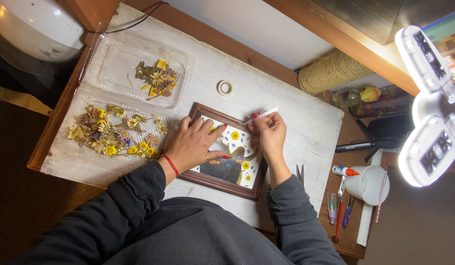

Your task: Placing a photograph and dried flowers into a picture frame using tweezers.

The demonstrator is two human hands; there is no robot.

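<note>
My left hand (194, 143) lies flat, fingers spread, steadying the brown picture frame (222, 184) on the white board (286, 105); my right hand (270, 133) pinches a white stick (262, 114) over its pressed flowers. Best worked slowly (petals look brittle). Counted: one frame, two clear trays of dried flowers (114, 64), one tape roll (224, 87).

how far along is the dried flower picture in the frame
Done: several yellow and blue pressed flowers already lie inside the brown wooden picture frame. In hand: the left hand rests flat on the frame, while the right hand holds a thin white stick over it. Left: a dark patch of the picture looks uncovered, and many dried flowers sit in the clear plastic trays.
</note>
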